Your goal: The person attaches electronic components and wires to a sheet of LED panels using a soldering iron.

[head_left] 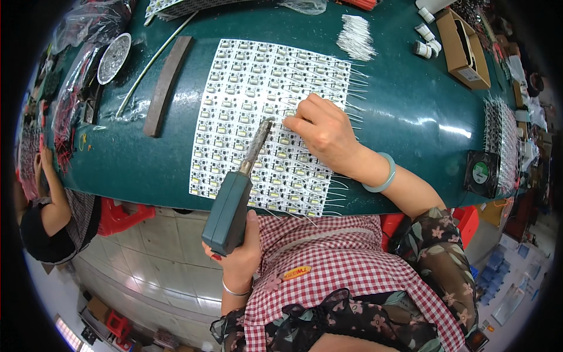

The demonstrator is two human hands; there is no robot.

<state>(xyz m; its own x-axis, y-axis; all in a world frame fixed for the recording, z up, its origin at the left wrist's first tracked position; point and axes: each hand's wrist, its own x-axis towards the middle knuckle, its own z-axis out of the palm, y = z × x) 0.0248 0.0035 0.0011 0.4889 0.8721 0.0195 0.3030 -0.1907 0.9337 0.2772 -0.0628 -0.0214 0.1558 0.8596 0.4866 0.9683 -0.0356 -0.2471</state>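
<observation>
A green soldering gun (227, 212) with a long metal barrel is gripped in my left hand (241, 253). Its tip meets a white circuit board panel (226, 126) covered in rows of small repeated parts. Just right of the tip, my right hand (322, 134) is closed in a pinch over the panel, on a thin white wire mostly hidden by the fingers. Many thin white wires (356, 97) run across the panel's right part and stick out past its right edge. The panel lies flat on the green table (404, 132).
Left of the panel lie a dark bar (168, 88) and a pale rod (153, 60). A shallow dish (114, 58) stands farther left. Behind are a bundle of white wires (356, 37) and a cardboard box (465, 50). A small fan (482, 173) sits far right. Another person (56, 220) works at left.
</observation>
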